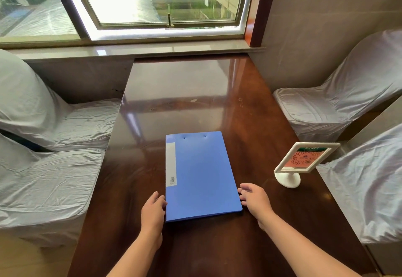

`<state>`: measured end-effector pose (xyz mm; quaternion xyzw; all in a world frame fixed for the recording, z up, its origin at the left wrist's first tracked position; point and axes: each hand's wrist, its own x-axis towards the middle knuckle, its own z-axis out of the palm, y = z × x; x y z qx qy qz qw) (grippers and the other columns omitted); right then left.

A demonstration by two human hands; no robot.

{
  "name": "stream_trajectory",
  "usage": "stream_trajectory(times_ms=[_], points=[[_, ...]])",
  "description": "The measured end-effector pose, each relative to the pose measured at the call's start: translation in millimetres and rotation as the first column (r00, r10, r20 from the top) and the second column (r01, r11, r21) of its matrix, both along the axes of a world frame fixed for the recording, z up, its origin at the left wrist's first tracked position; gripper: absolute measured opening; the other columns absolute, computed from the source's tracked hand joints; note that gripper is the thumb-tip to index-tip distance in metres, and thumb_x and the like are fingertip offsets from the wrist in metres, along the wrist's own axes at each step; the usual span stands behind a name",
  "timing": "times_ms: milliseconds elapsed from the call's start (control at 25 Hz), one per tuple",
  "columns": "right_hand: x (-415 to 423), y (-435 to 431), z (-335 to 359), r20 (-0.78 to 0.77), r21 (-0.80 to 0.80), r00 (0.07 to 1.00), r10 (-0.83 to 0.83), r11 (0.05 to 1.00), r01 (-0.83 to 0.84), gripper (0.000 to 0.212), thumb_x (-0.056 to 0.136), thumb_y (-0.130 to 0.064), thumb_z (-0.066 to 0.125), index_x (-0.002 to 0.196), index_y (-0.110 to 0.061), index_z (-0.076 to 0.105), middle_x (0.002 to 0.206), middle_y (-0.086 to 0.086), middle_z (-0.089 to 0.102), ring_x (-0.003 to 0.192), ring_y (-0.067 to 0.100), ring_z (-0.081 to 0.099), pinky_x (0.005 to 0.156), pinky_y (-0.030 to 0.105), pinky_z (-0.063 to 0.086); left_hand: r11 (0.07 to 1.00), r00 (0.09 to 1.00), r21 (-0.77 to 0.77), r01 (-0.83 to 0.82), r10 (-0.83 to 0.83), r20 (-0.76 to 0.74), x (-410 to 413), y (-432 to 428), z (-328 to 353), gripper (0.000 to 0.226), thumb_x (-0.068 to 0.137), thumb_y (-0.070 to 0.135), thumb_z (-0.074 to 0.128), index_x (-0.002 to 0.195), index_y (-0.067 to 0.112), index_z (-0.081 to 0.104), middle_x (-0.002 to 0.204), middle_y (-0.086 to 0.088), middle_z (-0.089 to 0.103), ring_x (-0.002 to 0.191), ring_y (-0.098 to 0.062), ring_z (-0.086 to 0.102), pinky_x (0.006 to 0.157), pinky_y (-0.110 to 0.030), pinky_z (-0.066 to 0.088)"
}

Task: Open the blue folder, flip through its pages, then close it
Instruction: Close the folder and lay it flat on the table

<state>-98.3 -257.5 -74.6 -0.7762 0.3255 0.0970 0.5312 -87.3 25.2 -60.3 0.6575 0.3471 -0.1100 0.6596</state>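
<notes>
Hands (204, 207) beside closed blue folder (201, 176), glossy wood table (185, 94) w/ window (139, 0) behind

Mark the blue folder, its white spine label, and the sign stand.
blue folder (202, 174), head view, middle of closed cover.
white spine label (171, 163), head view, strip's centre.
sign stand (287, 180), head view, round white base.

Blue plastic folder (201, 176): flat and closed on the dark polished wooden bench (185, 94), near its front edge, spine to the left. Left hand (153, 208) at the folder's lower left edge; right hand (254, 197) at its lower right edge. White framed sign on a round stand (304, 160): on the bench, right of the folder. Fabric-covered chairs (47, 174) on both sides; window (152, 0) behind the bench
</notes>
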Motion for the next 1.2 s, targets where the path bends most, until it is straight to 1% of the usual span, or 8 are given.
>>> stream_trajectory(times_ms=[120, 440, 560, 640, 720, 1080, 1120, 1200], points=[[2.1, 2.5, 0.5, 0.011, 0.016, 1.0, -0.001, 1.0, 0.001, 0.036, 0.101, -0.022, 0.049, 0.135, -0.012, 0.058, 0.127, 0.005, 0.067, 0.114, 0.023, 0.063, 0.098, 0.043, 0.055, 0.999, 1.0, -0.033, -0.001, 0.001, 0.004, 0.5, -4.4, 1.4, 0.051, 0.086, 0.003, 0.047, 0.137, 0.013, 0.049, 0.136, -0.008, 0.057, 0.114, -0.021, 0.055, 0.096, -0.04, 0.046], [19.6, -5.6, 8.4, 0.032, 0.008, 0.999, -0.011, 1.0, 0.011, 0.034, 0.099, -0.024, 0.053, 0.13, -0.013, 0.062, 0.106, -0.007, 0.067, 0.107, 0.017, 0.063, 0.093, 0.039, 0.056, 0.995, 0.997, -0.074, 0.066, -0.063, 0.045, 23.9, -20.8, 12.2, 0.032, 0.073, 0.013, 0.05, 0.099, 0.027, 0.063, 0.098, 0.004, 0.058, 0.084, -0.013, 0.054, 0.075, -0.034, 0.045], [27.6, -11.2, 10.5, 0.029, 0.003, 0.999, -0.016, 1.0, 0.016, 0.037, 0.098, -0.022, 0.054, 0.132, -0.011, 0.061, 0.118, 0.001, 0.07, 0.111, 0.021, 0.063, 0.098, 0.043, 0.054, 0.995, 0.997, -0.065, 0.076, -0.074, 0.034, 31.0, -22.2, 11.9, 0.032, 0.076, 0.01, 0.05, 0.099, 0.028, 0.063, 0.099, 0.003, 0.057, 0.088, -0.015, 0.055, 0.078, -0.036, 0.046], [31.7, -14.1, 11.3, 0.026, 0.008, 1.0, -0.014, 1.0, 0.014, 0.037, 0.097, -0.02, 0.054, 0.131, -0.01, 0.061, 0.114, -0.001, 0.069, 0.108, 0.02, 0.063, 0.095, 0.04, 0.055, 0.994, 0.995, -0.061, 0.093, -0.091, 0.038, 35.9, -23.0, 10.6, 0.028, 0.076, 0.007, 0.047, 0.069, 0.034, 0.047, 0.078, 0.006, 0.051, 0.069, -0.009, 0.044, 0.063, -0.029, 0.035], [34.6, -15.5, 11.5, 0.026, 0.007, 1.0, -0.012, 1.0, 0.012, 0.034, 0.097, -0.019, 0.052, 0.129, -0.01, 0.063, 0.1, -0.008, 0.067, 0.1, 0.016, 0.064, 0.089, 0.037, 0.055, 0.994, 0.995, -0.052, 0.1, -0.1, 0.019, 41.1, -24.4, 10.0, 0.036, 0.079, 0.002, 0.046, 0.062, 0.033, 0.037, 0.07, 0.008, 0.045, 0.062, -0.008, 0.037, 0.058, -0.028, 0.029], [43.9, -22.4, 8.0, 0.032, 0.018, 0.999, -0.023, 1.0, 0.023, 0.037, 0.099, -0.018, 0.051, 0.134, -0.009, 0.059, 0.124, 0.005, 0.068, 0.114, 0.024, 0.063, 0.099, 0.045, 0.054, 0.987, 0.988, -0.041, 0.152, -0.152, 0.02, 48.7, -29.7, 11.5, 0.036, 0.082, 0.002, 0.045, 0.064, 0.032, 0.041, 0.073, 0.008, 0.05, 0.064, -0.007, 0.041, 0.058, -0.027, 0.031], [44.3, -23.2, 7.6, 0.029, 0.015, 0.999, -0.024, 1.0, 0.023, 0.038, 0.099, -0.017, 0.05, 0.135, -0.009, 0.057, 0.128, 0.007, 0.066, 0.117, 0.025, 0.061, 0.1, 0.045, 0.053, 0.987, 0.988, -0.042, 0.155, -0.153, 0.029, 48.6, -28.2, 10.0, 0.032, 0.083, 0.002, 0.045, 0.069, 0.031, 0.05, 0.079, 0.007, 0.055, 0.069, -0.008, 0.047, 0.062, -0.028, 0.037], [44.1, -24.0, 7.6, 0.023, 0.003, 1.0, -0.02, 1.0, 0.02, 0.038, 0.1, -0.016, 0.049, 0.136, -0.01, 0.056, 0.131, 0.007, 0.064, 0.119, 0.025, 0.06, 0.101, 0.045, 0.053, 0.99, 0.99, -0.052, 0.133, -0.131, 0.053, 47.3, -26.7, 10.0, 0.038, 0.085, 0.001, 0.046, 0.114, 0.019, 0.063, 0.112, 0.002, 0.06, 0.099, -0.016, 0.058, 0.085, -0.037, 0.047]])
